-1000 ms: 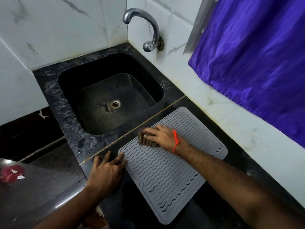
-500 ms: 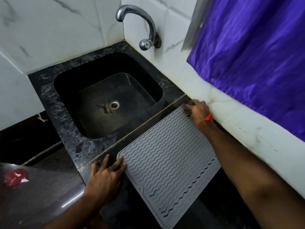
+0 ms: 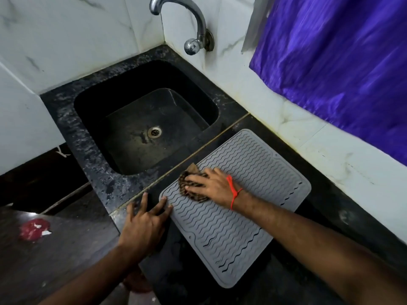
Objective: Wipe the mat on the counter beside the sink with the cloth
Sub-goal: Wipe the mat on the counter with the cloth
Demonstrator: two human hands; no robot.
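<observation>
Most of the cloth (image 3: 191, 187) is hidden under the right hand (image 3: 212, 187). The purple curtain (image 3: 343, 62) is cut off by the picture's edge.

The mat (image 3: 237, 201) lies on the counter (image 3: 326, 219) right of the sink (image 3: 141, 130), cloth (image 3: 189, 186) on its left part.

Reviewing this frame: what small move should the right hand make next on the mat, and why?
Probably sweep the cloth toward the mat's near end. The right hand presses it near the sink-side edge, the left hand steadies the corner, and the near half lies uncovered.
</observation>
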